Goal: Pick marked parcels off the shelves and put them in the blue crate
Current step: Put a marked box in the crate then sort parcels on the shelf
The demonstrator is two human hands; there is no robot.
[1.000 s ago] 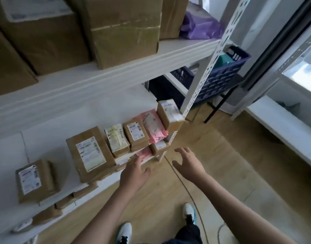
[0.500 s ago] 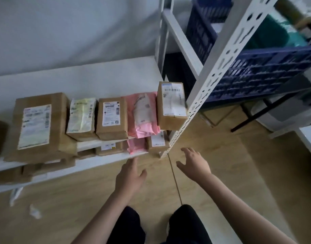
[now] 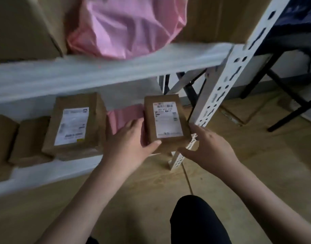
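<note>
A small brown cardboard parcel [image 3: 167, 120] with a white label lies at the right end of the bottom shelf [image 3: 50, 171]. My left hand [image 3: 128, 143] grips its left side, thumb on the front edge. My right hand [image 3: 209, 148] is at the parcel's right front corner, fingers spread, beside the shelf post; whether it touches the parcel I cannot tell. A pink mailer [image 3: 123, 115] lies just left of the parcel, behind my left hand. The blue crate [image 3: 295, 16] shows only as a dark corner at the top right.
A larger labelled brown parcel [image 3: 73, 127] and two plain brown boxes [image 3: 29, 140] lie further left on the bottom shelf. The shelf above [image 3: 98, 71] holds a big pink bag [image 3: 128, 27] and cartons. A white perforated post [image 3: 226, 81] stands right of the parcel. Black stand legs [image 3: 290, 101] cross the wooden floor.
I have crouched down to the bottom shelf. Both hands moved forward from the open air to the small parcel at the shelf's right end, and my left hand has taken hold of it.
</note>
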